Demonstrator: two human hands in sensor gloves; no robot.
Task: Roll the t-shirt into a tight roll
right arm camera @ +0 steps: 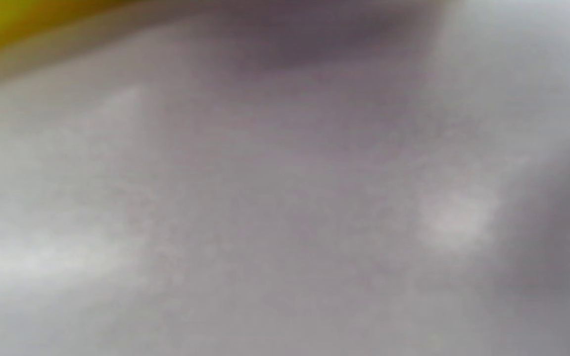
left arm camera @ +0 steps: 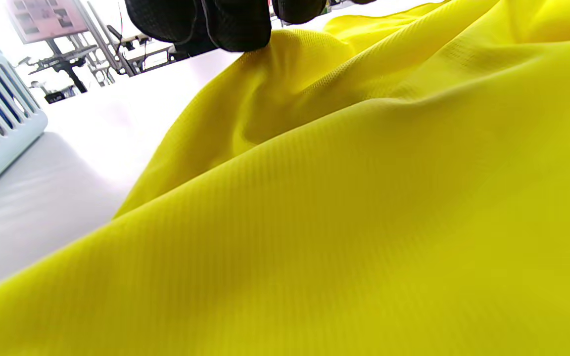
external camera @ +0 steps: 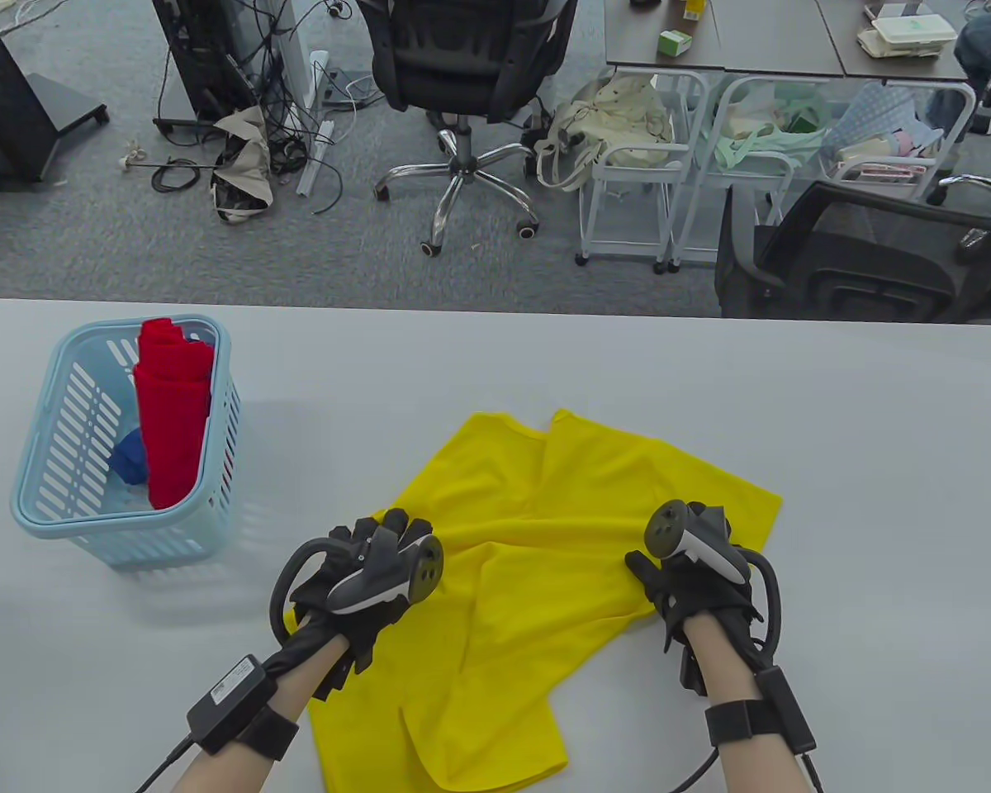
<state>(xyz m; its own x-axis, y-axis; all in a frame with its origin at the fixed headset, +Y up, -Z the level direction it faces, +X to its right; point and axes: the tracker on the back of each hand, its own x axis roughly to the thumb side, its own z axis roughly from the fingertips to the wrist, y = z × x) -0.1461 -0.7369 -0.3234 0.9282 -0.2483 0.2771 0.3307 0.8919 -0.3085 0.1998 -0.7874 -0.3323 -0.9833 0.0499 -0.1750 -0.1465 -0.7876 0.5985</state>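
Yellow t-shirt lies crumpled and unrolled on the white table, spread from the middle toward your near edge, with loose folds across it. Your left hand sits on its left edge; the left wrist view shows your gloved fingertips bunching a ridge of the fabric, so that hand pinches the shirt. Your right hand rests on the shirt's right edge, but whether those fingers grip the cloth or only press it cannot be told, and the right wrist view is a blur of grey. Well to the left stands a light blue basket holding a rolled red garment and something blue beside it.
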